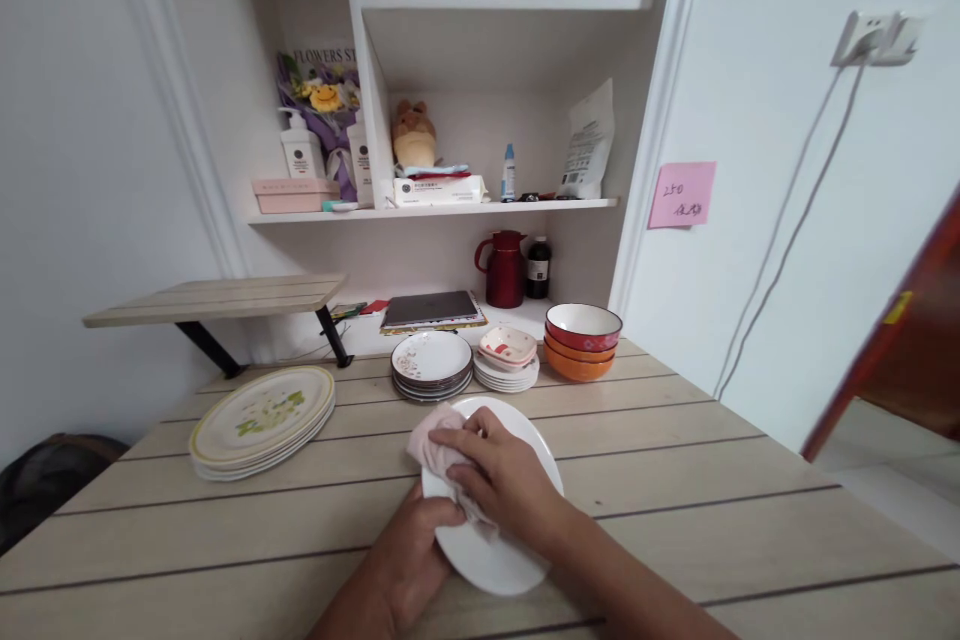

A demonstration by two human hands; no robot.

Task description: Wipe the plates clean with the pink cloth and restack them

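Note:
A plain white plate (517,560) is held tilted over the wooden table, near its front. My left hand (420,545) grips the plate's near left edge, thumb on top and fingers hidden beneath. With bent fingers, my right hand (502,470) presses a pale pink cloth (431,445) onto the plate's upper left part. Part of the cloth shows below the right hand's fingers. Just beyond the plate stand a stack of dark-rimmed plates (433,358) and some small white plates (508,378) with a patterned dish (508,347) on top.
Large floral plates (262,415) are stacked at left, beside a raised wooden shelf (217,298). Stacked bowls (581,345) stand at the back right of the table (675,520). Behind are a laptop (430,307), a red jug (506,270) and a dark bottle (538,270).

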